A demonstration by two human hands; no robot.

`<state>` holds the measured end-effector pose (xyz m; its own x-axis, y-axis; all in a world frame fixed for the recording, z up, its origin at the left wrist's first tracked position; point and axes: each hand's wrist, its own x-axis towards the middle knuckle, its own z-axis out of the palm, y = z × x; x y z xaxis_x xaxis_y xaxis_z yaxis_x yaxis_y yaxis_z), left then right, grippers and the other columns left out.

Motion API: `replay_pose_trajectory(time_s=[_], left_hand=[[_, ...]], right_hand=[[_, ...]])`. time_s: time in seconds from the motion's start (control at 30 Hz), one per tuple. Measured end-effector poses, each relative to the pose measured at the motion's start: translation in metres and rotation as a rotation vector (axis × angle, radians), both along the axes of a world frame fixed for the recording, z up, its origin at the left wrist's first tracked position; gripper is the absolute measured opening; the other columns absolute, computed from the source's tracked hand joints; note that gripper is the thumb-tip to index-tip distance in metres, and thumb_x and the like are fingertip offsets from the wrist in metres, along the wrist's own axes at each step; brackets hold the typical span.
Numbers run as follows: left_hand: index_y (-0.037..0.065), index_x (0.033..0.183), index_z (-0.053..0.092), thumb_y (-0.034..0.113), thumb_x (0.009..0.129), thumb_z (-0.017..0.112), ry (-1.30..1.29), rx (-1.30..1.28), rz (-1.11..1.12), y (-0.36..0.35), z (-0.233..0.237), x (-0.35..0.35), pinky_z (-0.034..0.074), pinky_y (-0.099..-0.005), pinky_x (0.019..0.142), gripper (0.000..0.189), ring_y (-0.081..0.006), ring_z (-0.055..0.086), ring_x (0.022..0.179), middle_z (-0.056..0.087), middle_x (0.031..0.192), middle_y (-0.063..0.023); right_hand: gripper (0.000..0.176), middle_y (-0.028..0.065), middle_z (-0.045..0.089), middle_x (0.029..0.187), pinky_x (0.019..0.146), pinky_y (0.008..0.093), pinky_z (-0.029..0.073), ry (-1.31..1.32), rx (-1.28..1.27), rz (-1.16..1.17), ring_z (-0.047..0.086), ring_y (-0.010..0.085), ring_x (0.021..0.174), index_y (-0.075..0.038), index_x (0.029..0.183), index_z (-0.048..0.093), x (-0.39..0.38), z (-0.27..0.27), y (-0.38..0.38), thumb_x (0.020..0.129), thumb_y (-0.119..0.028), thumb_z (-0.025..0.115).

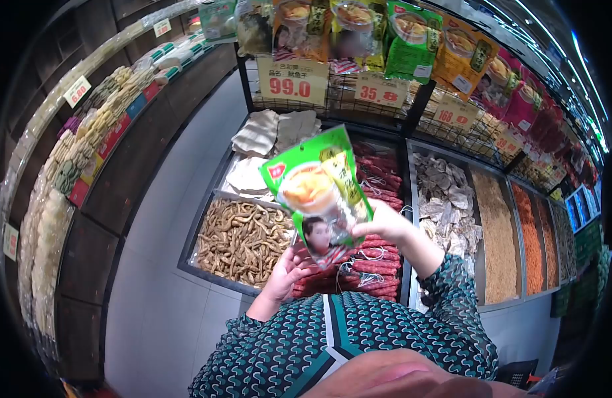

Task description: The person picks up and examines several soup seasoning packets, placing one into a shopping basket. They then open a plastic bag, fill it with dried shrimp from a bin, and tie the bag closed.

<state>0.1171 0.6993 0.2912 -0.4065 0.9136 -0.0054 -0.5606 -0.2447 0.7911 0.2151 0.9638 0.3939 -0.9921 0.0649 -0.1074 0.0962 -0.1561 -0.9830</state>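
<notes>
Head view: right grip [383,223] clamps a green plastic pouch [319,189]; left grip [290,271], half-open, sits at its lower edge; red, string-tied sausages [380,270] lie beneath both.

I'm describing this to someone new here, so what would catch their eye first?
The green food packet comes first, held up near the middle, with the right hand gripping its edge and the left hand at its lower end. Beneath it lie red sausages, and a large price sign reading 99.0 hangs toward the top.
</notes>
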Motion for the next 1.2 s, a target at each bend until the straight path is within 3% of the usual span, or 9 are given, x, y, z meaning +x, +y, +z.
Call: replay_pose_trajectory(time_s=[0.1, 0.13, 0.3, 0.37, 0.5, 0.63, 0.9, 1.03, 1.2], left_hand=[[0.003, 0.115, 0.048, 0.029, 0.076, 0.075, 0.032, -0.001, 0.070, 0.003, -0.001, 0.008, 0.048, -0.0280, 0.079, 0.054, -0.0130, 0.057, 0.089, 0.058, 0.099, -0.0044], [0.004, 0.098, 0.053, 0.025, 0.078, 0.073, 0.068, -0.126, 0.141, 0.000, 0.005, 0.011, 0.045, -0.0234, 0.063, 0.035, -0.0084, 0.052, 0.068, 0.055, 0.078, 0.0009], [0.004, 0.105, 0.052, 0.020, 0.080, 0.070, 0.036, -0.245, 0.182, -0.003, 0.012, 0.022, 0.040, -0.0198, 0.055, 0.035, -0.0050, 0.047, 0.061, 0.052, 0.072, 0.0033], [0.004, 0.100, 0.054, 0.017, 0.080, 0.070, 0.053, -0.242, 0.200, -0.006, 0.018, 0.029, 0.040, -0.0204, 0.053, 0.030, -0.0052, 0.048, 0.058, 0.053, 0.071, 0.0031], [0.003, 0.106, 0.054, 0.015, 0.079, 0.069, 0.018, -0.205, 0.282, -0.019, 0.017, 0.034, 0.041, -0.0193, 0.053, 0.033, -0.0049, 0.049, 0.061, 0.055, 0.075, 0.0028], [0.003, 0.101, 0.055, 0.013, 0.082, 0.067, -0.053, -0.241, 0.495, -0.034, 0.015, 0.042, 0.040, -0.0202, 0.053, 0.025, -0.0048, 0.048, 0.059, 0.055, 0.074, 0.0027], [0.003, 0.099, 0.055, 0.010, 0.080, 0.069, -0.096, -0.166, 0.473, -0.105, -0.017, -0.017, 0.039, -0.0199, 0.055, 0.025, -0.0051, 0.048, 0.060, 0.054, 0.073, 0.0034], [0.001, 0.112, 0.052, 0.016, 0.076, 0.073, -0.037, -0.164, 0.506, -0.134, -0.023, -0.061, 0.043, -0.0201, 0.057, 0.044, -0.0061, 0.052, 0.062, 0.058, 0.082, 0.0010], [0.001, 0.110, 0.052, 0.012, 0.077, 0.071, -0.043, -0.190, 0.487, -0.170, -0.031, -0.107, 0.042, -0.0195, 0.051, 0.040, -0.0050, 0.050, 0.058, 0.056, 0.076, 0.0026]], right_hand=[[0.059, 0.0032, 0.061, 0.109, 0.088, 0.0282, 0.045, -0.085, 0.081, 0.035, 0.057, 0.0110, 0.097, -0.002, 0.121, 0.052, 0.018, -0.036, -0.051, 0.069, -0.008, 0.079], [0.058, 0.0030, 0.061, 0.108, 0.088, 0.0283, 0.045, -0.110, 0.004, 0.020, 0.057, 0.0110, 0.096, -0.002, 0.120, 0.052, 0.022, -0.049, -0.061, 0.069, -0.008, 0.079], [0.053, 0.0031, 0.061, 0.107, 0.089, 0.0294, 0.046, -0.147, -0.081, 0.016, 0.057, 0.0112, 0.096, -0.002, 0.118, 0.052, 0.037, -0.069, -0.074, 0.072, -0.009, 0.078], [0.052, 0.0030, 0.061, 0.107, 0.089, 0.0308, 0.046, -0.081, 0.080, 0.116, 0.058, 0.0123, 0.096, -0.002, 0.120, 0.050, 0.041, -0.059, -0.069, 0.076, -0.011, 0.075], [0.066, 0.0117, 0.045, 0.131, 0.096, 0.0323, 0.041, 0.011, 0.015, 0.200, 0.049, 0.0154, 0.112, -0.001, 0.138, 0.029, 0.027, -0.050, -0.042, 0.085, -0.013, 0.065], [0.067, 0.0130, 0.043, 0.134, 0.095, 0.0320, 0.042, 0.111, 0.089, 0.031, 0.049, 0.0169, 0.110, -0.005, 0.141, 0.024, -0.018, -0.028, -0.002, 0.087, -0.014, 0.063], [0.080, 0.0171, 0.032, 0.142, 0.098, 0.0355, 0.040, 0.279, 0.415, -0.263, 0.042, 0.0236, 0.123, -0.004, 0.143, 0.019, -0.151, 0.031, 0.015, 0.082, -0.016, 0.070], [0.092, 0.0223, 0.029, 0.142, 0.104, 0.0379, 0.032, 0.387, 0.755, -0.612, 0.034, 0.0298, 0.130, 0.001, 0.141, 0.019, -0.237, 0.069, 0.036, 0.074, -0.029, 0.076], [0.109, 0.0270, 0.035, 0.136, 0.106, 0.0401, 0.029, 0.277, 1.131, -1.238, 0.035, 0.0356, 0.128, 0.007, 0.137, 0.023, -0.311, 0.101, 0.073, 0.061, -0.049, 0.079]])
